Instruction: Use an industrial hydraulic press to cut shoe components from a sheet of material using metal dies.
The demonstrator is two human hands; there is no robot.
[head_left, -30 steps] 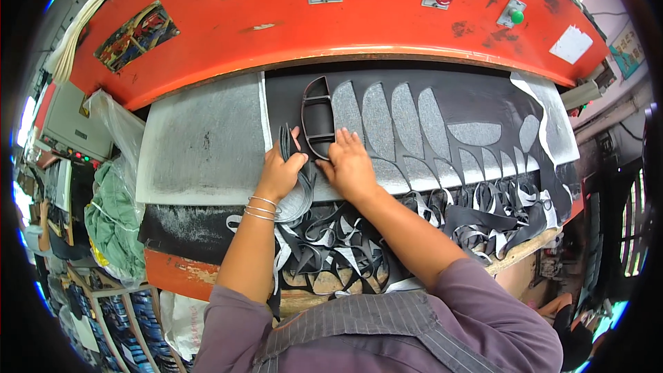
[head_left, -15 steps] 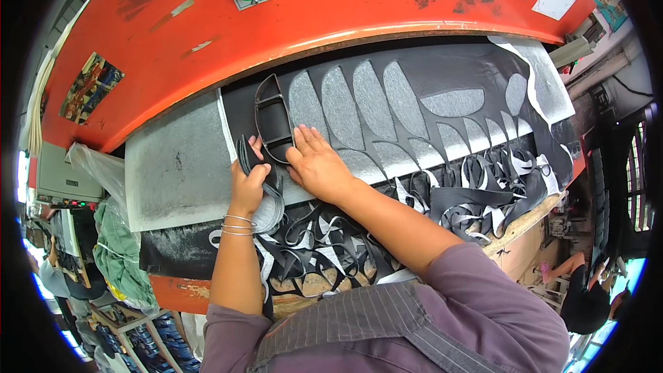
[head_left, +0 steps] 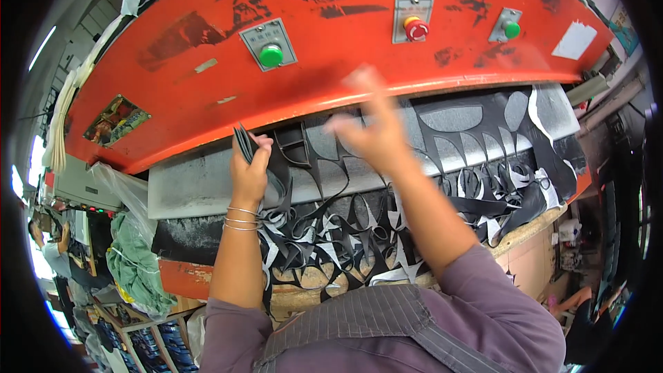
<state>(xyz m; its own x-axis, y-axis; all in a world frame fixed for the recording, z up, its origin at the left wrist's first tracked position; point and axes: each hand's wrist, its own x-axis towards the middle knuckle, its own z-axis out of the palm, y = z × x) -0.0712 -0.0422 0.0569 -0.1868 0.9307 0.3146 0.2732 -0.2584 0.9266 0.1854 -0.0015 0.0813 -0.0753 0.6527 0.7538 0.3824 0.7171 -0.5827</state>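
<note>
A stack of dark cut pieces (head_left: 242, 145) is gripped by the left hand (head_left: 250, 174), just left of a curved metal cutting die (head_left: 295, 144). The die is laid on a dark sheet (head_left: 494, 117); its far end is hidden by the orange press beam (head_left: 324, 45). The right hand (head_left: 378, 131), blurred, is held open before the beam, and nothing is seen in it. Many openings are already made in the sheet, so most of it seems used; some material is left around the die, but whether its inside is cut cannot be told. Beneath lies a whitish cutting board (head_left: 186, 190). The near side is crowded by tangled offcuts (head_left: 330, 252). On the beam, a green button (head_left: 271, 55) and a red knob (head_left: 416, 30) are mounted.
</note>
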